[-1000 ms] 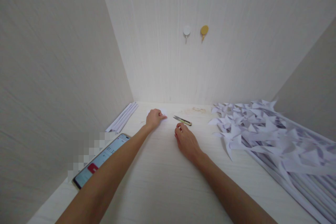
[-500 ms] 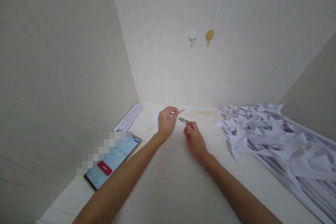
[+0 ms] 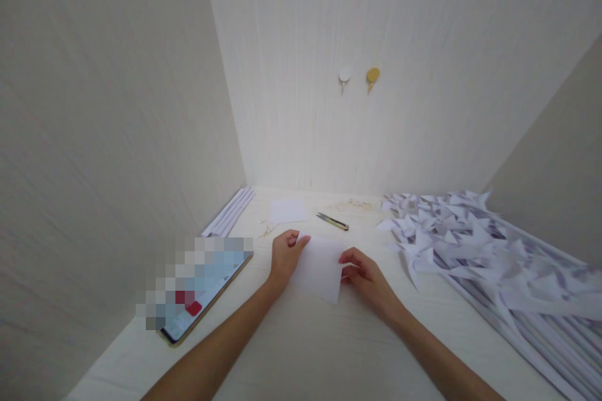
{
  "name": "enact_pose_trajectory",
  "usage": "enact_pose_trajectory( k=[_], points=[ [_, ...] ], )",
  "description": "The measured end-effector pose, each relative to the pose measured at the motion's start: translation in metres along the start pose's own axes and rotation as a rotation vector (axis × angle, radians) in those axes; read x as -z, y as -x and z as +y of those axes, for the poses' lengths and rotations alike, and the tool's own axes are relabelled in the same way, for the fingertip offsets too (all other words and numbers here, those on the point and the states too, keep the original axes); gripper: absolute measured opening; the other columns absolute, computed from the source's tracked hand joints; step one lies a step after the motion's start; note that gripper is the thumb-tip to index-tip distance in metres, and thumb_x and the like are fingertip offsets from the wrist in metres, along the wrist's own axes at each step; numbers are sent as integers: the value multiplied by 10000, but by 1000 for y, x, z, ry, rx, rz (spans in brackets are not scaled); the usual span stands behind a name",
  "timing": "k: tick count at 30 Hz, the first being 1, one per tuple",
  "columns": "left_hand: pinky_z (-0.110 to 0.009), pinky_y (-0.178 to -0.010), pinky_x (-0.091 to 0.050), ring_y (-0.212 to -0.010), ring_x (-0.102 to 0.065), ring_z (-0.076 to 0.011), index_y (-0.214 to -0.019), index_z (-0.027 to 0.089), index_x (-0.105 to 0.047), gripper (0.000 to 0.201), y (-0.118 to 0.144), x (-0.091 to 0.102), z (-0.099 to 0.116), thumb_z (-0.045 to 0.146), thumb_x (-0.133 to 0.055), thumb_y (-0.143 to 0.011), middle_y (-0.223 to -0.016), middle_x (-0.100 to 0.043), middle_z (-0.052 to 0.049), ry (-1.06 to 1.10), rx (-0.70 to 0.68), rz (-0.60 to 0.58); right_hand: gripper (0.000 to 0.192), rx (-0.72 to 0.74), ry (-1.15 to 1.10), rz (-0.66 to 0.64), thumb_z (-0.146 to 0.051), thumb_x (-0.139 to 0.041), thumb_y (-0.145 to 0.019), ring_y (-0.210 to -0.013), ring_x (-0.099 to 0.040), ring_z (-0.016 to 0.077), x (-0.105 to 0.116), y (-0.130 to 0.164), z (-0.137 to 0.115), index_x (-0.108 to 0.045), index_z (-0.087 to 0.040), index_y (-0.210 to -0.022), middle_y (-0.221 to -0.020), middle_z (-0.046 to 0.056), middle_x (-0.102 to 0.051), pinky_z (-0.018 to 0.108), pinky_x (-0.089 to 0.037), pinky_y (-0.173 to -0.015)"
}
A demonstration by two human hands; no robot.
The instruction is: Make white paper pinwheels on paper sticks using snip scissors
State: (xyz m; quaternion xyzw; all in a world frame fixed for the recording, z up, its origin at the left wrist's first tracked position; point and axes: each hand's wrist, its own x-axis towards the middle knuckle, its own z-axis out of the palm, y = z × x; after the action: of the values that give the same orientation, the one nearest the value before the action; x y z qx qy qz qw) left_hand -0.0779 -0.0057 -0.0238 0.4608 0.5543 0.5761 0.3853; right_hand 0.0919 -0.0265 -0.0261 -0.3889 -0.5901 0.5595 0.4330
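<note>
My left hand [image 3: 285, 259] pinches the left upper edge of a square sheet of white paper [image 3: 320, 266], its thumb on top. At the sheet's right edge is my right hand [image 3: 365, 276], fingers slightly apart, with the fingertips at or just touching the paper. Beyond the sheet, a pair of thread snips [image 3: 333, 221] lies on the white table [image 3: 301, 351], blades toward the left. Another white paper piece [image 3: 288, 210] lies flat farther back, left of the snips.
On the right is a big pile of white paper pinwheels [image 3: 451, 238] on rolled paper sticks [image 3: 527, 332]. Several paper rolls [image 3: 229, 212] lie along the left wall, behind a phone [image 3: 211, 294]. Two hooks [image 3: 373, 75] are on the back wall.
My left hand has brought the paper nearer and turned it flat into view. My right hand has moved away from the snips to the paper's right edge. The view has shifted slightly.
</note>
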Motion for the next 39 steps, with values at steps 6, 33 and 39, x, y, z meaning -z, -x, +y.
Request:
enact_pose_trajectory(
  k=[6,33,39],
  points=[
    [-188,-406,-279,-427,-413,-75,-557,153,-491,222,3,-1,-4,339,-611,-568,-466,-493,47,10,33,-78,150,1,70,-61,-131,-534,-584,-617,-555,126,10,5,7,-565,-161,-727,-634,-9,-581,245,-406,-560],
    [-297,-685,-453,-810,-570,-193,-788,115,-661,478,1,13,-7,477,-698,-478,-993,-620,-130,348,132,-486,265,-54,51,323,-402,-659,-569,-493,-465,99,17,6,5,-624,-140,-549,-515,5,-578,220,-314,-472],
    [-267,-588,-457,-594,-584,-140,-818,146,-664,411,0,14,-13,289,-753,-444,-711,-665,-59,157,177,-495,273,-45,31,357,-407,-662,-577,-502,-478,108,18,5,9,-634,-136,-564,-526,17,-590,227,-331,-487]
  ],
)
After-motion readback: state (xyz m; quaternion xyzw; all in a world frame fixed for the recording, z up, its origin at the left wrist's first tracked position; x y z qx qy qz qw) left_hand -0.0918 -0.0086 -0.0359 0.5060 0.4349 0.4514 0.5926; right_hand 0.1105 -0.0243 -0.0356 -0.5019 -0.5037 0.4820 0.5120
